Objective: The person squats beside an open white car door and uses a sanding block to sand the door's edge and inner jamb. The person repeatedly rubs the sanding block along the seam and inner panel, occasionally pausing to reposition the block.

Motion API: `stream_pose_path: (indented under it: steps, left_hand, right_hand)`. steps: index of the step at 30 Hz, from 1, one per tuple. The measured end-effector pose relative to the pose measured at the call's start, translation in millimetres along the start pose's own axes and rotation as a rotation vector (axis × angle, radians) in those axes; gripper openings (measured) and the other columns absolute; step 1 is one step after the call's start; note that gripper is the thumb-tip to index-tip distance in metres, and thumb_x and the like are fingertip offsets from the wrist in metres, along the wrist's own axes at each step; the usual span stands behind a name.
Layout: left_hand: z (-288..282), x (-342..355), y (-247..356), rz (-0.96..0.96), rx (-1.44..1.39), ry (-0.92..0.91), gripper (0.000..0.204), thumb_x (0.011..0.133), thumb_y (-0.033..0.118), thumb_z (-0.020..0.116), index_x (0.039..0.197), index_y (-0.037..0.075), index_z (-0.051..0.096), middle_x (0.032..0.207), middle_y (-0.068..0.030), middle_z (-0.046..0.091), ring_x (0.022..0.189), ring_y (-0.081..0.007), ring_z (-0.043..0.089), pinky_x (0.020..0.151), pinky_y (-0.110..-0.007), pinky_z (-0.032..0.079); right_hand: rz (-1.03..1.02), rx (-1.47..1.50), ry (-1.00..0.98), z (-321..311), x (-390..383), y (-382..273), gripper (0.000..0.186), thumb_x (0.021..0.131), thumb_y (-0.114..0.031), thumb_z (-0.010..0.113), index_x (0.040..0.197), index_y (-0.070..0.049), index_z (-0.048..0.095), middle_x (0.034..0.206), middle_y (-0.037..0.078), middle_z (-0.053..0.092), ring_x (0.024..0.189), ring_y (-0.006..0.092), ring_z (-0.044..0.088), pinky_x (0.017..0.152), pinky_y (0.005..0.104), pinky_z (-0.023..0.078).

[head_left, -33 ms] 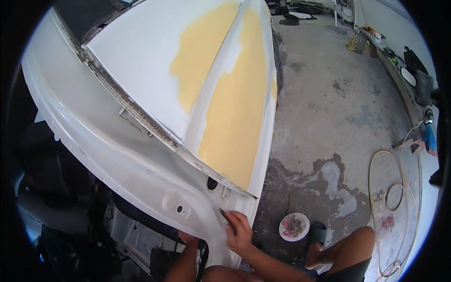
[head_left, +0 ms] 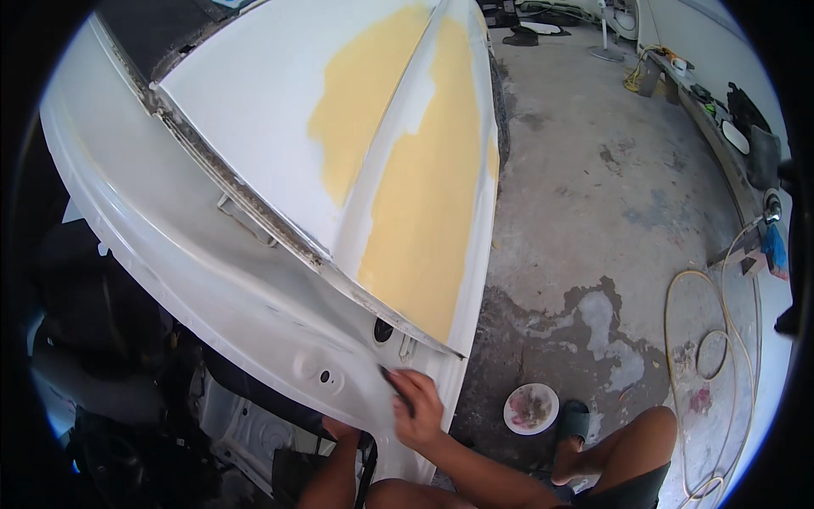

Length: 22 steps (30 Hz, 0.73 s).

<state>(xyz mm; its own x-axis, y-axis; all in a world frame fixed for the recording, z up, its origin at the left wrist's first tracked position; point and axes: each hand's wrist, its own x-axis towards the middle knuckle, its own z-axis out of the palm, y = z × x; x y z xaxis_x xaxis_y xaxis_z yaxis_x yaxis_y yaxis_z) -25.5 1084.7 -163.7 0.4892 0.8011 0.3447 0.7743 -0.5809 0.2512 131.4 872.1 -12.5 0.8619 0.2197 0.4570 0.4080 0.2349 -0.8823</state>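
Observation:
My right hand is closed around a thin dark piece that looks like sandpaper. It presses this against the white car body panel, on the curved corner below the roof edge. A dark oval hole lies just above the hand, and a smaller hole is to its left. At the panel's lower edge, my left hand is mostly hidden behind the metal, so its fingers do not show. The white roof beyond carries broad yellow filler patches.
A white bowl with murky contents stands on the concrete floor beside my sandalled foot. Farther right lies a coiled pale hose. Tools and parts rest on a long bench by the wall. Dark car interior parts fill the lower left.
My right hand has shifted slightly left and up along the panel, and more of the dark piece shows. The left hand stays where it was.

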Motion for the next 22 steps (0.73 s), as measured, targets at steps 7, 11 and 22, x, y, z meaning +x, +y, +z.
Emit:
stream_pose_path:
  steps: [7,11,22]
  left_hand:
    - [-19,11,35,-0.216,-0.194,-0.036,0.038,0.072,0.04,0.081,0.097,0.011,0.076,0.094,-0.0099,0.075,0.087,-0.0288,0.073,0.073,-0.041,0.057]
    - [-13,13,31,-0.118,-0.091,-0.076,0.038,0.072,0.04,0.08,0.096,0.012,0.076,0.093,-0.0096,0.075,0.085,-0.0289,0.073,0.072,-0.041,0.057]
    - [-2,7,14,-0.072,-0.039,-0.078,0.038,0.072,0.042,0.08,0.098,0.014,0.076,0.095,-0.0093,0.075,0.087,-0.0274,0.073,0.073,-0.04,0.058]
  right_hand:
    - [-0.29,0.243,-0.295,25,157,-71,0.048,0.098,-0.019,0.053,0.143,-0.002,0.049,0.146,0.018,0.048,0.137,0.0321,0.043,0.115,0.0384,0.028]
    - [-0.305,0.431,-0.463,22,176,-71,0.053,0.1,-0.024,0.051,0.15,-0.007,0.041,0.15,0.014,0.044,0.142,0.0288,0.036,0.117,0.0364,0.021]
    - [-0.285,0.745,-0.512,30,202,-74,0.047,0.105,-0.03,0.044,0.147,-0.009,0.044,0.15,0.011,0.046,0.142,0.0253,0.035,0.118,0.0359,0.019]
